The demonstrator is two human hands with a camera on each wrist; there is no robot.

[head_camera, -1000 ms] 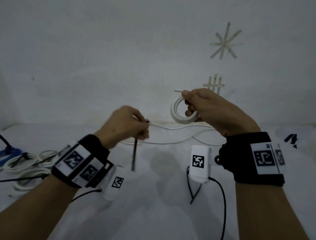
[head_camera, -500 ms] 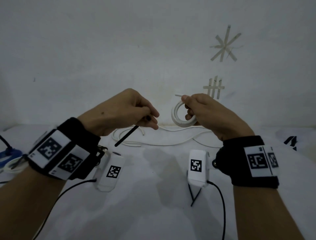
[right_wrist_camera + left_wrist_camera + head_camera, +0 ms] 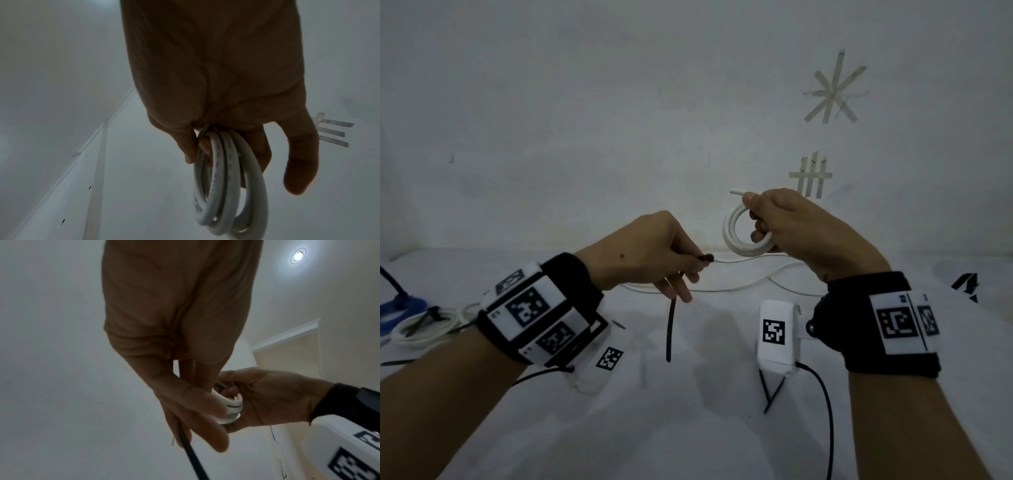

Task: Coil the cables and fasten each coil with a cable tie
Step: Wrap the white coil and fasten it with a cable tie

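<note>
The springy white coil (image 3: pixel 743 236), judged liable to unwind, is pinched where its turns cross by the right hand (image 3: pixel 801 233) above the worktop (image 3: pixel 688 428), while the stiff cable tie (image 3: pixel 671 329) is pinched at its head by the left hand (image 3: pixel 643 253).

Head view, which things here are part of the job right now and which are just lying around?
In use:
- small white coiled cable, held by right hand
- black plastic cable tie, pinched by left hand

Lying about:
- loose white cable on the table
- tied white coils, far left
- blue cable
</note>
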